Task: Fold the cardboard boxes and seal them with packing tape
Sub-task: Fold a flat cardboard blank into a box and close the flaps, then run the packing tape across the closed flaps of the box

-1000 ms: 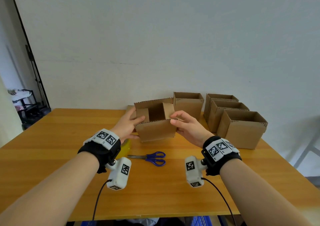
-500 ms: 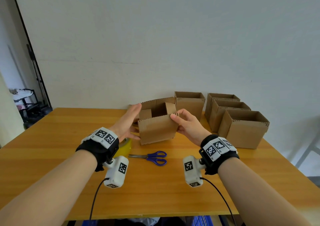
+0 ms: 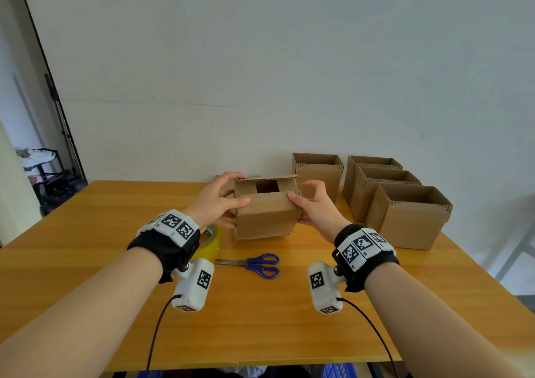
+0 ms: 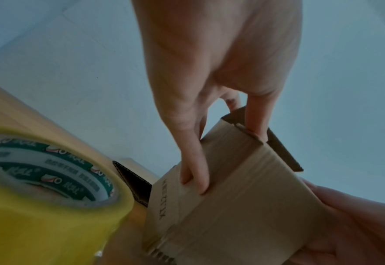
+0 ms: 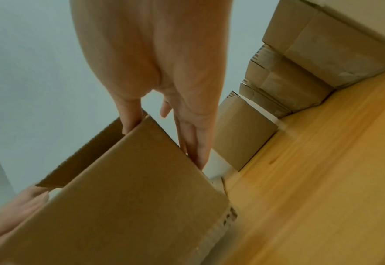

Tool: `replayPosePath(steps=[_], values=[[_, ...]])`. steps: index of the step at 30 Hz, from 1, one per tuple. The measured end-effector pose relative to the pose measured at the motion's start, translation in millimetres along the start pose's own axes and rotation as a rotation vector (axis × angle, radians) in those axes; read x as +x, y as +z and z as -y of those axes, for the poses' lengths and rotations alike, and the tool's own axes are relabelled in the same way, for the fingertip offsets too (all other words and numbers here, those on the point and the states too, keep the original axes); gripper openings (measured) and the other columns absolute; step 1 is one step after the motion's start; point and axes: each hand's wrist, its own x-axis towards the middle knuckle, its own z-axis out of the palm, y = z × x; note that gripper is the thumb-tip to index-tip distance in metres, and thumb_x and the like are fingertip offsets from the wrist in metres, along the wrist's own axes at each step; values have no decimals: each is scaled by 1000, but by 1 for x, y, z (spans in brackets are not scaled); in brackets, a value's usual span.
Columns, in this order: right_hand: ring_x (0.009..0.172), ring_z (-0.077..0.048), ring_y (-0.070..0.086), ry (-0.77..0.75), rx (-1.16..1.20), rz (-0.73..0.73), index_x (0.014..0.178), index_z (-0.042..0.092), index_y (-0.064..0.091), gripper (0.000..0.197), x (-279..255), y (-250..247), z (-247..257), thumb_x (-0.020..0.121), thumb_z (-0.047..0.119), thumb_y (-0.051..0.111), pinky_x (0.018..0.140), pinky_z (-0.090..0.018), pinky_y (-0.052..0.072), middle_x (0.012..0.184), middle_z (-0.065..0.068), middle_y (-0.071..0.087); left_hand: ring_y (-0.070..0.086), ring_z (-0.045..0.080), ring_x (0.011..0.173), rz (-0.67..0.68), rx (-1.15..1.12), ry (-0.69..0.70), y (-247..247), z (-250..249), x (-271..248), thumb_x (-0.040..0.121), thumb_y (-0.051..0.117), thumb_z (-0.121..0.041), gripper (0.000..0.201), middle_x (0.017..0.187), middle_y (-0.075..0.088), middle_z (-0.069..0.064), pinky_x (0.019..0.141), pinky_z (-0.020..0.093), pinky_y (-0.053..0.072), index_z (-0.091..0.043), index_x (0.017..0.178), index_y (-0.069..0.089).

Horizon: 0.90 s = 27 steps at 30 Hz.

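Note:
I hold a small cardboard box (image 3: 265,215) between both hands at the middle of the wooden table (image 3: 260,319). My left hand (image 3: 223,201) grips its left side, thumb on the near top flap. My right hand (image 3: 309,204) grips the right side, thumb on the flap's corner. The side flaps are folded in and a dark gap shows between them. In the left wrist view my fingers (image 4: 193,172) lie on the box wall (image 4: 232,197). The right wrist view shows my fingers (image 5: 193,147) along the box (image 5: 130,197). A yellow tape roll (image 3: 212,243) lies under my left wrist.
Blue-handled scissors (image 3: 254,263) lie on the table in front of the box. Several open cardboard boxes (image 3: 408,218) stand at the back right against the wall. A dark shelf rack (image 3: 43,172) stands beyond the table's left end. The tape roll (image 4: 51,179) fills the left wrist view's lower left.
Both hands have drawn the box nearer and turned it. The near flap, upright before, now lies folded over the top, and the opening has narrowed to a small gap.

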Motion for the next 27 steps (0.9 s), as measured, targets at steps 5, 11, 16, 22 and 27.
replayPosePath(steps=[5,11,16,22,27], values=[[110,-24,56,-38,-103,65,142,38,27,51,-1,-1,4,98,27,50,78,-36,55,121,1,51,60,26,108,-11,91,17,3,-2,3,90,61,-22,22,133,53,1,64,45,60,-33,109,63],[110,-18,50,-107,-289,68,137,27,45,35,0,4,7,103,24,37,79,-30,52,127,-3,51,55,13,101,-47,107,-3,8,-1,8,93,57,-20,26,105,54,-17,70,47,59,-22,118,62],[148,-25,3,-205,-697,0,144,17,39,41,11,14,1,104,19,29,118,-39,9,159,-8,15,57,11,94,-54,177,14,10,5,13,95,53,-27,22,101,57,-18,68,42,60,-27,115,61],[147,-18,13,-328,-952,114,144,18,39,44,13,28,12,102,10,28,118,-38,0,156,0,26,63,24,98,-72,263,6,8,6,17,95,51,-32,26,116,60,1,67,43,59,-25,119,60],[142,-12,25,-376,-1018,107,144,22,39,48,11,25,4,100,40,39,118,-36,3,151,4,36,58,27,110,-8,331,-28,2,8,18,94,46,-44,40,133,50,-1,73,41,58,-33,133,48]])
